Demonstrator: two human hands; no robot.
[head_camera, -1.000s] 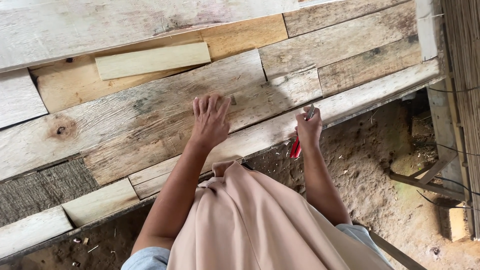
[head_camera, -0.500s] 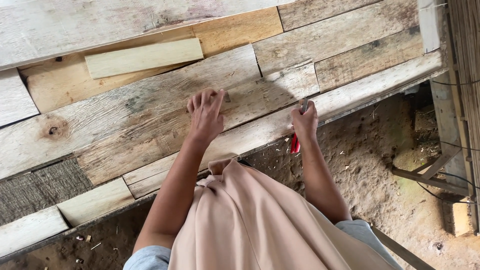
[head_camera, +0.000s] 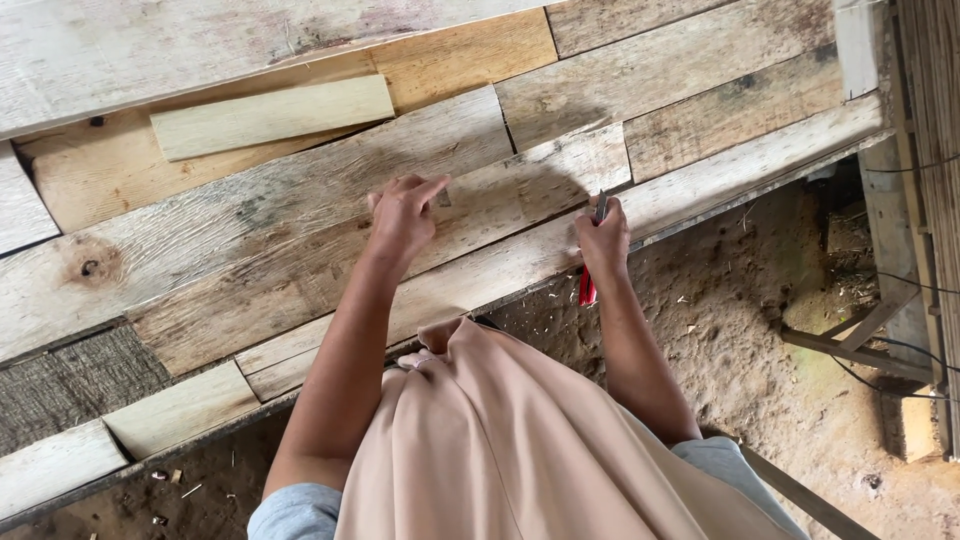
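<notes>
My left hand (head_camera: 400, 215) rests on a weathered plank of the rough wooden table (head_camera: 250, 240), fingers curled, the index finger stretched toward a small dark object (head_camera: 443, 199) on the board. My right hand (head_camera: 602, 243) is closed around red-handled pliers (head_camera: 590, 270), the metal jaws poking up above the fist and the red handles hanging below it at the table's near edge plank (head_camera: 700, 190).
A pale short board (head_camera: 270, 115) lies loose on the table at the upper left. Below the table edge is a dirt floor (head_camera: 740, 330) with wood chips. Wooden slats and dark cables (head_camera: 890, 350) sit at the right.
My left hand has gone from lying flat to curled with the index finger pointing at the small object. The view has shifted slightly; my right hand still holds the pliers in the same spot.
</notes>
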